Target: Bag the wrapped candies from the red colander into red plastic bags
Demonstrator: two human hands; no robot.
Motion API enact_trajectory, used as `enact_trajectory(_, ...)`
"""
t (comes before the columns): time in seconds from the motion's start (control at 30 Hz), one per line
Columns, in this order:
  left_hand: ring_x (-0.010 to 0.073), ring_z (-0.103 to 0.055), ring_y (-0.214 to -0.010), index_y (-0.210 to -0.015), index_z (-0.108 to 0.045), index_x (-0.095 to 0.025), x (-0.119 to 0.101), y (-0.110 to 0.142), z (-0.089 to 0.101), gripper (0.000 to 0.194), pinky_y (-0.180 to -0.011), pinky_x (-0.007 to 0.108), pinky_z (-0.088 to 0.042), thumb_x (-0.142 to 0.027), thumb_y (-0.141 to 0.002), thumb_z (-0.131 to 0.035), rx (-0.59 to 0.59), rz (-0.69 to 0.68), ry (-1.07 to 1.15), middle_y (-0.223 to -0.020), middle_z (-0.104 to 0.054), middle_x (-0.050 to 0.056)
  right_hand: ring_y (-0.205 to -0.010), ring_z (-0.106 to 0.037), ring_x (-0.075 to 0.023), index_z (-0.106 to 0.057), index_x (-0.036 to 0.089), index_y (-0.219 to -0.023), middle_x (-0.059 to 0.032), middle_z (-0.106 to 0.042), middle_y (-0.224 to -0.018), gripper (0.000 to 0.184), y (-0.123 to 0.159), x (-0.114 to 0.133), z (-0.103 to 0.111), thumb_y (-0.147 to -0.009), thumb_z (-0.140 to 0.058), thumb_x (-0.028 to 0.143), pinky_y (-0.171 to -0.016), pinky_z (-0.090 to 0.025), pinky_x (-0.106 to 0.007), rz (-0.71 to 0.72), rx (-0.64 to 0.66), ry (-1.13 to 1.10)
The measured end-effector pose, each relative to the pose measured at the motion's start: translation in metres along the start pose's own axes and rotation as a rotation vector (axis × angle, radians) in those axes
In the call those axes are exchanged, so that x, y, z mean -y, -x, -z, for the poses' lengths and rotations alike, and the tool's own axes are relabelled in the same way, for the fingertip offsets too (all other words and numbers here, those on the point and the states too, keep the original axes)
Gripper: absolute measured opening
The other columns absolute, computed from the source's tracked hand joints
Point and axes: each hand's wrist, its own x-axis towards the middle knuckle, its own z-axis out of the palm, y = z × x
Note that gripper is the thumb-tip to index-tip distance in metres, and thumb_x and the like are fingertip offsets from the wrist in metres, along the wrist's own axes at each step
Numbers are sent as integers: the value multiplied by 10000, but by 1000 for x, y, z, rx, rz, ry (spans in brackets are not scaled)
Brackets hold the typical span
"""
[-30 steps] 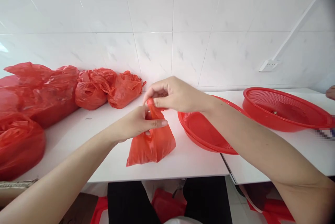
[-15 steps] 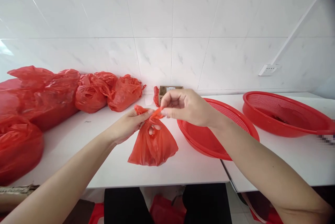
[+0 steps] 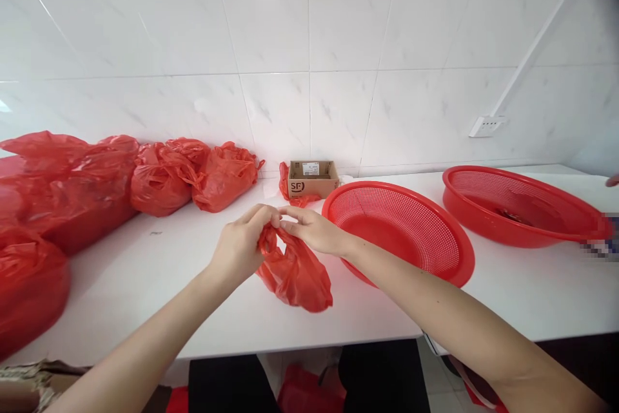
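A small red plastic bag [image 3: 297, 274] lies on the white table [image 3: 155, 284] in front of me. My left hand [image 3: 240, 247] is closed on the bag's left top edge. My right hand [image 3: 312, 230] pinches the bag's top just beside it, fingertips almost meeting those of the left. The bag's body sags to the lower right of both hands.
Several filled red bags [image 3: 164, 178] line the wall at left, with a large one [image 3: 26, 284] at the near left edge. A small cardboard box [image 3: 312, 178] stands by the wall. Two red mesh baskets [image 3: 401, 226] [image 3: 522, 203] sit at right. Another person's fingertip [image 3: 613, 180] shows at far right.
My hands have come down and together at the bag's top, and the bag has tipped over to the right onto the table. The view has shifted, showing the cardboard box.
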Motion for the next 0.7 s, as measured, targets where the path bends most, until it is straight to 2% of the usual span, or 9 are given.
enact_trajectory(0.1, 119, -616, -686, -1058, -610, -209, 3, 3, -2, 349, -601, 242, -472, -58, -788, -449, -24, -61, 15, -1078, -671, 39, -934, -630, -160, -664, 208, -993, -19, -668, -961, 188, 3, 1, 7, -968, -495, 288, -874, -498, -331, -51, 94, 17)
enact_trajectory(0.2, 150, -672, -789, -1207, -615, -208, 10, 8, -1, 338, -693, 261, -529, -159, -915, -452, 34, -92, 58, -1042, -719, 54, -882, -639, -154, -631, 185, -849, -15, -658, -880, 220, 7, 3, 16, -952, -525, 348, -850, -502, -319, -3, 86, 38)
enact_trajectory(0.3, 206, -654, -1015, -1235, -625, -217, 22, 26, -1, 323, -843, 325, -539, -261, -970, -446, -3, -115, -2, -1144, -721, 72, -890, -664, -161, -626, 182, -775, -25, -692, -868, 262, 8, 4, 30, -944, -526, 355, -864, -500, -315, 36, 29, 152)
enact_trajectory(0.4, 247, -581, -1148, -1109, -679, -266, 34, 56, 1, 256, -844, 350, -544, -306, -960, -474, 32, -82, -55, -1260, -682, 39, -859, -676, -161, -651, 190, -759, -28, -731, -839, 261, 5, -1, 47, -942, -502, 302, -835, -491, -311, -61, -83, 386)
enact_trajectory(0.47, 260, -539, -1213, -942, -702, -273, 37, 74, 5, 236, -885, 363, -535, -343, -955, -478, 85, 13, 20, -1302, -657, 26, -845, -675, -162, -654, 193, -763, -31, -740, -825, 258, 2, -8, 55, -941, -489, 281, -808, -487, -309, -124, -134, 465)
enact_trajectory(0.57, 295, -449, -1334, -781, -698, -262, 30, 84, 14, 306, -1038, 429, -449, -430, -937, -496, 147, 255, 319, -1466, -518, 3, -832, -662, -162, -653, 192, -776, -32, -735, -848, 264, -1, -12, 55, -945, -479, 298, -784, -483, -311, -138, -135, 489)
enact_trajectory(0.63, 320, -419, -1370, -828, -719, -263, 20, 77, 18, 321, -1100, 462, -384, -489, -918, -510, 141, 422, 588, -1511, -464, 10, -858, -646, -166, -658, 192, -786, -35, -716, -905, 275, -2, -6, 48, -944, -492, 344, -801, -479, -327, -94, -135, 496)
enact_trajectory(0.7, 313, -463, -1343, -995, -716, -267, 12, 64, 17, 390, -1104, 468, -377, -537, -935, -440, 79, 515, 780, -1441, -539, 58, -936, -628, -176, -672, 193, -806, -48, -681, -1008, 276, -4, 5, 38, -931, -526, 392, -851, -477, -348, 6, -134, 459)
